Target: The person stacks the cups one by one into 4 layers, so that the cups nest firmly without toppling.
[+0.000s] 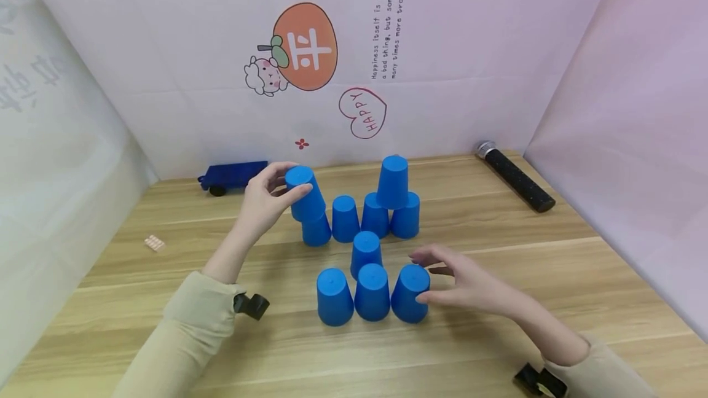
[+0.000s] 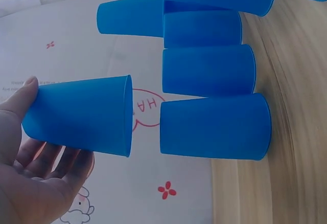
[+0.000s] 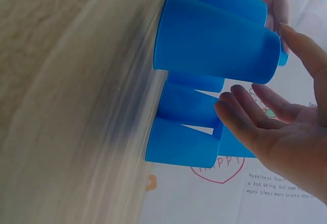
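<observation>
Grip a blue cup (image 2: 82,114) mouth down in the left hand (image 1: 265,197), between thumb and fingers. Hold it above the left rear cup (image 1: 316,232); note a gap between the two at the left wrist. Curve the right hand (image 1: 464,284) loosely about the right front cup (image 1: 408,295), fingers spread; cannot make out contact. Count four inverted cups in the rear row (image 1: 345,220) on the bench (image 1: 470,220), plus a top cup (image 1: 393,180) over the right pair. Count three in the front row (image 1: 373,293), with a middle cup (image 1: 366,252) just behind. Also log: cart (image 1: 235,175) left rear, microphone (image 1: 517,178) right rear.
</observation>
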The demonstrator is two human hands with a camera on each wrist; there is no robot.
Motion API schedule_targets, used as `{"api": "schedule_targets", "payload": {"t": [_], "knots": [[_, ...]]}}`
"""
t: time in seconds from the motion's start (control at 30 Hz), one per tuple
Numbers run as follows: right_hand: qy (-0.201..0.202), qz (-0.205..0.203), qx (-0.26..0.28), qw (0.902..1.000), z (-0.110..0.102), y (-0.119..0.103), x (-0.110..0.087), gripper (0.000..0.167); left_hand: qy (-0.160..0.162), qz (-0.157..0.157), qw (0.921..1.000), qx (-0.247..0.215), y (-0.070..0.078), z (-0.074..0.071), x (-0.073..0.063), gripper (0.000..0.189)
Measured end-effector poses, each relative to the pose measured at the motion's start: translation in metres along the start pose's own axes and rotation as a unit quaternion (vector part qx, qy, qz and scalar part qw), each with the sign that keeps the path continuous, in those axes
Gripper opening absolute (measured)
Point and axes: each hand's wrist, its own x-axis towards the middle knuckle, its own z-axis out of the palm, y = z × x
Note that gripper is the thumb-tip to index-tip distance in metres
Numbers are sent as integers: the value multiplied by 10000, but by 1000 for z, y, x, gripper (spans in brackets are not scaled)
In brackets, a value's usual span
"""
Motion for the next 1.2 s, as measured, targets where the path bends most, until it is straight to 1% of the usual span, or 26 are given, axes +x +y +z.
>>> {"api": "schedule_targets", "payload": {"t": [0.1,0.23,0.43,0.53,0.67,1.07,1.2], "knots": [[-45,24,-69,10000,1,-1,0,52,26,38,10000,21,-3,7,8,52],[-103,-9,-149,9998,1,-1,1,52,-25,6,10000,22,-7,15,19,53],[-97,32,-238,9997,0,-3,3,50,-220,-71,9997,-42,-5,24,30,50],[-135,83,-262,9995,0,-4,5,49,-299,-71,9995,-22,-7,28,33,49],[-191,95,-285,9994,-1,-6,6,50,-313,-69,9995,21,-11,30,34,49],[-323,164,-402,9985,-1,-8,9,51,-293,-220,9993,14,-17,31,36,49],[-326,156,-412,9985,-1,-8,9,50,-321,-208,9993,-11,-17,32,36,51]]}}
